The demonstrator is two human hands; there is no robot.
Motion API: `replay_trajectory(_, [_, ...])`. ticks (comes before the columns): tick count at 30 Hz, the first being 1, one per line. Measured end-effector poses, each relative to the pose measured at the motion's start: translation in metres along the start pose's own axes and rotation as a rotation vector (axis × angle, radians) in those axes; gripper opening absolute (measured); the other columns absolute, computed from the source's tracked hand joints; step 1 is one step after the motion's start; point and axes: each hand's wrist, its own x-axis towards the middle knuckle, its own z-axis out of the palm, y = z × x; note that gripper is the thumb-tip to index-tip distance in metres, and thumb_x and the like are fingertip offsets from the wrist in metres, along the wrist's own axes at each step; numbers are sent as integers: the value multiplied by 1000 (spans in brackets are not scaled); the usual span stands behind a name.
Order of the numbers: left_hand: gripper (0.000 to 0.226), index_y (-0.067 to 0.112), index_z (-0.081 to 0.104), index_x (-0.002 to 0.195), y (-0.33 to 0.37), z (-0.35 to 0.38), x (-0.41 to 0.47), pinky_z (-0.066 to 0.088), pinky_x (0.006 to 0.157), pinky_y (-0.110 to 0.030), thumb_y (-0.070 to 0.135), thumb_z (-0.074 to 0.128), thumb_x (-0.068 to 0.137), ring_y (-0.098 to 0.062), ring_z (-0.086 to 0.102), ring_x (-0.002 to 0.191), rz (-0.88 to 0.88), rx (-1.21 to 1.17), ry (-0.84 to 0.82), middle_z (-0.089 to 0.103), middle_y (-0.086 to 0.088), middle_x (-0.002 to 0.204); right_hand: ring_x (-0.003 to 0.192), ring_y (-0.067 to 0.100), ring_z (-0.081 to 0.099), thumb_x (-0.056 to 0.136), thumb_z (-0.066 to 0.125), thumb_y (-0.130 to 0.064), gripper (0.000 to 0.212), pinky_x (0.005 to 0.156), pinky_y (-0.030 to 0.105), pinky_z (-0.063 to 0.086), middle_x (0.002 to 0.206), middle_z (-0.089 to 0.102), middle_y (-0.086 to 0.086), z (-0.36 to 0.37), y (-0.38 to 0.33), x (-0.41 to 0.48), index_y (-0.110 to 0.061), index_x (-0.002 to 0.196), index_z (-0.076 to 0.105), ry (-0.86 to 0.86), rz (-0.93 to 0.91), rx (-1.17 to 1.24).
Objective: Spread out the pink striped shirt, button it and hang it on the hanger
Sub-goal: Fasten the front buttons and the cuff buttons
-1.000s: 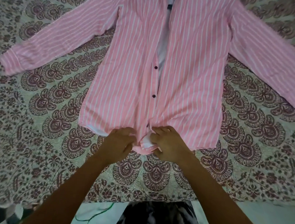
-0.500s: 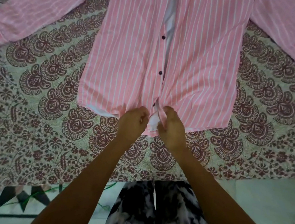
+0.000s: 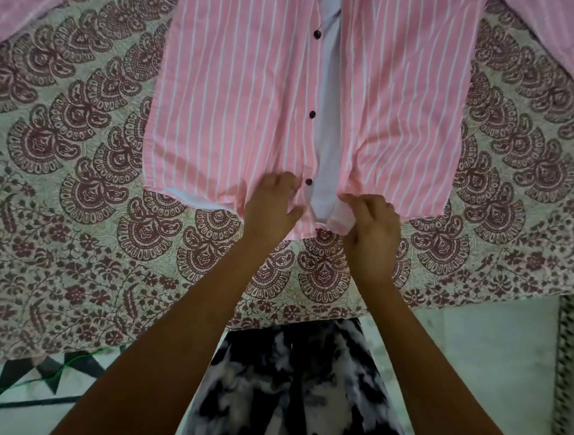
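Note:
The pink striped shirt (image 3: pixel 241 86) lies front up on the patterned bedspread (image 3: pixel 74 200), its two front panels parted so the white inside shows down the middle. Three dark buttons run along the left panel's edge, the lowest button (image 3: pixel 308 182) just right of my left hand. My left hand (image 3: pixel 272 206) grips the left panel's hem beside that button. My right hand (image 3: pixel 370 227) pinches the right panel's bottom edge, folded back a little. Both sleeves run off the top corners. No hanger is in view.
The bedspread's near edge hangs over the bed in front of me. Below it are a pale floor with a dark triangle border (image 3: pixel 25 378), a green cord (image 3: pixel 42 380) and my black and white patterned trousers (image 3: pixel 296 389).
My hands have pulled apart, opening the gap between the two front panels at the hem. The view has moved closer and lower, so the sleeves and collar leave the frame.

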Motion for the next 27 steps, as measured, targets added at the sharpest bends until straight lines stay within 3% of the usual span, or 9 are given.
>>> replay_trajectory(3, [36,13,53,108,2,-1,-5,49,71,-39,17,69,76,-25,53,96,74,20,31,57,-7,103,63,23,58,75,43,-11,40,49,26,44,85,65,9,5,-9,-8,-7,111,60,-197,-137,-1])
replay_trajectory(7, [24,18,54,102,-4,-3,-3,50,67,-40,15,62,79,-23,55,84,78,-31,57,58,-4,91,50,29,60,84,32,-28,39,40,24,37,68,62,8,25,-9,-14,-9,91,65,-378,-81,-67])
replay_trajectory(11, [15,16,54,85,-13,-4,-6,52,61,-38,21,67,77,-16,57,66,154,-49,-67,57,6,73,50,31,54,87,31,-31,39,45,25,30,66,58,11,28,-8,-15,-6,79,60,-289,93,90])
replay_trajectory(14, [34,14,59,97,-23,-7,-17,51,61,-33,33,71,72,-21,60,72,433,139,-160,59,-2,80,61,32,58,86,48,-17,19,48,30,41,82,61,14,26,-6,-16,-5,92,62,-211,137,170])
replay_trajectory(16, [45,17,57,109,-27,-4,-21,49,67,-35,36,72,72,-24,59,79,516,327,-170,58,-6,86,66,34,60,81,58,-4,23,51,34,48,93,59,16,26,-6,-19,-4,104,61,-223,117,210])
replay_trajectory(20, [20,14,67,100,-24,-4,-21,52,62,-34,14,65,80,-25,62,73,482,216,-97,63,-7,83,67,34,59,80,58,1,33,51,40,52,99,55,16,26,-12,-26,-6,112,57,-222,105,258])
replay_trajectory(24, [19,10,70,90,-28,-19,-27,51,58,-30,19,55,83,-19,59,72,459,70,-41,63,-4,87,63,29,58,87,49,-12,23,49,34,50,94,57,16,23,-19,-30,-3,106,60,-98,132,296])
replay_trajectory(27, [19,9,69,87,-29,-34,-36,51,61,-27,20,55,81,-12,56,75,370,-57,47,63,-4,93,59,23,56,88,50,-11,21,48,27,44,90,59,14,18,-26,-29,-3,103,62,3,162,287])
